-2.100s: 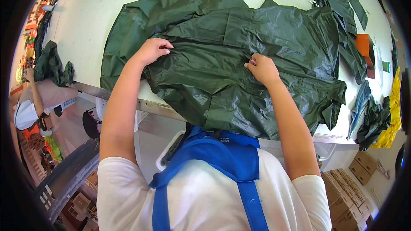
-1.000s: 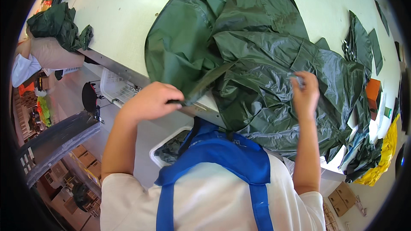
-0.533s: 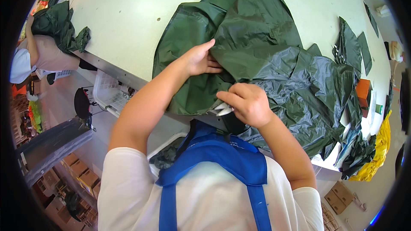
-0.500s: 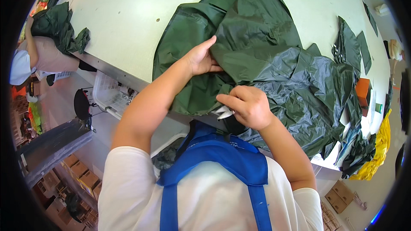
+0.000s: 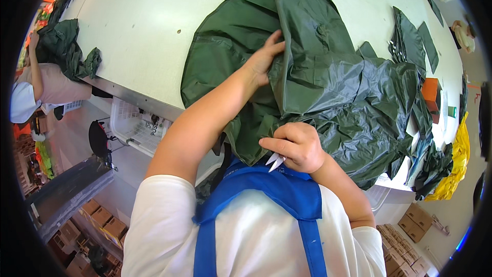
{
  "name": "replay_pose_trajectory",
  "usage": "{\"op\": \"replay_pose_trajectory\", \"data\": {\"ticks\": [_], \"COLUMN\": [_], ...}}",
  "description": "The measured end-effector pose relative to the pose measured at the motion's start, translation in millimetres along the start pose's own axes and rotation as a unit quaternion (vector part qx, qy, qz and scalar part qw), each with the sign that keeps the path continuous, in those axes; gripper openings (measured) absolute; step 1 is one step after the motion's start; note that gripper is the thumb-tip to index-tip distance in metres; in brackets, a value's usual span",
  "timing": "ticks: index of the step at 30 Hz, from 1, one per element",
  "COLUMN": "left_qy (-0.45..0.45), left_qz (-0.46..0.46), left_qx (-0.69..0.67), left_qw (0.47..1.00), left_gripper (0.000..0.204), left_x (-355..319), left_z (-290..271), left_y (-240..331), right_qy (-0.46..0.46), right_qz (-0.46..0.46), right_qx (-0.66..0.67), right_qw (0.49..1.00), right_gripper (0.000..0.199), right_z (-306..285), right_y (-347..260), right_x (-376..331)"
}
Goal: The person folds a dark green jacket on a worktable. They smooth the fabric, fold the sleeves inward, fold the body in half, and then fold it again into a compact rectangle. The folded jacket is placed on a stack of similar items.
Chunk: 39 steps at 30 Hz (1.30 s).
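Note:
A large sheet of dark green, shiny waterproof fabric (image 5: 318, 77) lies in folds over the table edge in front of me. My left hand (image 5: 266, 57) reaches across it, fingers stretched out and slightly apart, tips against the edge of a raised fold. Some of its fingers are hidden by the cloth. Close to my body, my right hand (image 5: 300, 146) is closed around small thread snips (image 5: 275, 161), whose pale blades point toward me. Beside those blades hangs the fabric's near corner. Whether the right fingers also pinch cloth is hard to see.
The white table (image 5: 138, 36) carries green cut pieces (image 5: 408, 38), an orange box (image 5: 430, 94) and yellow fabric (image 5: 453, 161) on the right. A white plastic basket (image 5: 134, 123) sits below the edge. At far left, another person's arm (image 5: 35, 66) is beside green fabric (image 5: 61, 43).
My left hand has moved up and right along the fold, which now stands more upright. The right hand and snips have come slightly nearer my body, and the fabric's near corner has shifted toward me.

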<state>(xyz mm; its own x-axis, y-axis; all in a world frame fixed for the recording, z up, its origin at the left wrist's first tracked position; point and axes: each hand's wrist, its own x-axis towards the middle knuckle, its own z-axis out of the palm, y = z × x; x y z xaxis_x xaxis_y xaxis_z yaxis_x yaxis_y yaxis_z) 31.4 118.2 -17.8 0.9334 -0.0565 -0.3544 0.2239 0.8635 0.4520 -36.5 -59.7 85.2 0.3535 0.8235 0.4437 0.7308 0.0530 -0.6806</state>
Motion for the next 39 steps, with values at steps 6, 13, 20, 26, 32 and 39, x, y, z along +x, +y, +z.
{"op": "replay_pose_trajectory", "data": {"ticks": [6,13,20,26,32,39], "left_qy": [-0.127,0.397,0.271,0.100,0.080,0.096], "left_qz": [0.249,0.026,0.147,0.161,0.168,0.169], "left_qx": [0.348,0.657,0.228,0.203,0.252,0.303], "left_qw": [0.895,0.640,0.924,0.961,0.950,0.933], "left_gripper": [0.038,0.079,0.023,0.036,0.040,0.029], "left_x": [-61.6,-72.1,-102.1,-146.8,-164.6,-178.9], "left_z": [49.1,-136.6,-77.5,-3.8,18.5,16.1], "left_y": [96.2,120.5,108.5,94.0,85.2,77.3], "right_qy": [0.037,-0.042,-0.253,0.033,-0.010,0.090], "right_qz": [0.087,0.159,0.353,0.328,0.395,0.379], "right_qx": [0.055,0.099,0.226,-0.040,-0.067,0.103], "right_qw": [0.994,0.981,0.872,0.943,0.916,0.915], "right_gripper": [0.039,0.034,0.025,0.040,0.052,0.027], "right_z": [-16.9,-18.2,-62.0,-51.7,5.4,-19.2], "right_y": [-1.1,-5.0,10.7,63.1,104.8,125.7], "right_x": [-31.1,-37.2,-25.1,68.8,130.2,82.9]}}
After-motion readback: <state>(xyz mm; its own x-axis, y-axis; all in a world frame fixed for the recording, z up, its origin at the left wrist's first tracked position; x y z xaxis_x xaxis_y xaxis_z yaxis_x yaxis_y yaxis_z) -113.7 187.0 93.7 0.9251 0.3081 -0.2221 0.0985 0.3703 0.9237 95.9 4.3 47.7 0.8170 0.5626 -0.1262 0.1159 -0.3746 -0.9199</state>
